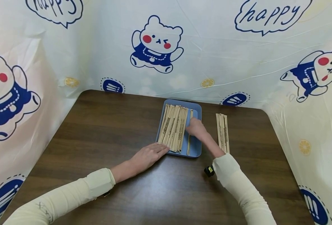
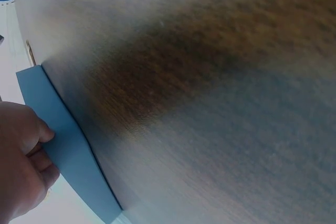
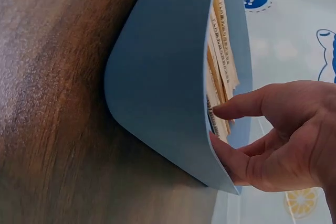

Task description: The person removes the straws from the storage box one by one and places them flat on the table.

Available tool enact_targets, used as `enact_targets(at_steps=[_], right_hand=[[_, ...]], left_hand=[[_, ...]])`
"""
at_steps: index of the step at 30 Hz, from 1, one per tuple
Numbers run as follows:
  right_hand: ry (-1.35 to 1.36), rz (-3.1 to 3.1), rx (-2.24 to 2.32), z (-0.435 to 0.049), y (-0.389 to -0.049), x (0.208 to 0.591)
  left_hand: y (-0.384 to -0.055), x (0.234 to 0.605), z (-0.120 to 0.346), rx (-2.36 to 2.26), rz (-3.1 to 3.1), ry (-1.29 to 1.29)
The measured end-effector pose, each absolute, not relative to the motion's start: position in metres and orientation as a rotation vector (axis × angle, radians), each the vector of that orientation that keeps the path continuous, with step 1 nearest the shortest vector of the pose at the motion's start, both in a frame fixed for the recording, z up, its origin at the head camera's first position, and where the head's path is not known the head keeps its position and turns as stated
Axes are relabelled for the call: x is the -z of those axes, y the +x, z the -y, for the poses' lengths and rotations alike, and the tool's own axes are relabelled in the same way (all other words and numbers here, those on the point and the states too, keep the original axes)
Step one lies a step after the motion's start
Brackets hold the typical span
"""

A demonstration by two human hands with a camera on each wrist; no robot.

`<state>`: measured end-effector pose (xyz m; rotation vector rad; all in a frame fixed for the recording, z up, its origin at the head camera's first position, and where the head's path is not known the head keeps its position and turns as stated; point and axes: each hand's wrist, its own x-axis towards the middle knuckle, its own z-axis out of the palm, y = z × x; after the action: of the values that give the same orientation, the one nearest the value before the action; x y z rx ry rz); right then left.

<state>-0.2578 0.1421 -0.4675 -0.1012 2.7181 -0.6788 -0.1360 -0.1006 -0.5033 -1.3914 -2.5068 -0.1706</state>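
Observation:
A blue tray (image 1: 195,151) holds a row of slim, paper-wrapped sticks (image 1: 172,128) with printed wrappers. One wrapped stick (image 1: 189,145) lies apart from the row at the tray's right side. Over its middle, my right hand (image 1: 197,128) reaches in with curled fingers and pinches it; the right wrist view shows the thumb and fingers (image 3: 239,106) past the rim, their tips partly hidden by the wall. My left hand (image 1: 149,155) grips the near left corner of the tray. In the left wrist view, its fingertips (image 2: 46,132) lie against the outer wall.
On the brown table (image 1: 112,125), several more wrapped sticks (image 1: 222,131) lie side by side right of the tray, partly behind my right forearm. A printed curtain (image 1: 199,47) hangs along the back and sides. A small black device (image 1: 209,171) sits at my right cuff.

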Motion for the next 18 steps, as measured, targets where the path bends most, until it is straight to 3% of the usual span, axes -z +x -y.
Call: enact_targets(at_steps=[18], right_hand=[[-0.137, -2.748, 0.679, -0.1424, -0.2589, 0.4714]], left_hand=[[-0.1351, 0.5022, 0.1006, 0.169, 2.502, -1.391]])
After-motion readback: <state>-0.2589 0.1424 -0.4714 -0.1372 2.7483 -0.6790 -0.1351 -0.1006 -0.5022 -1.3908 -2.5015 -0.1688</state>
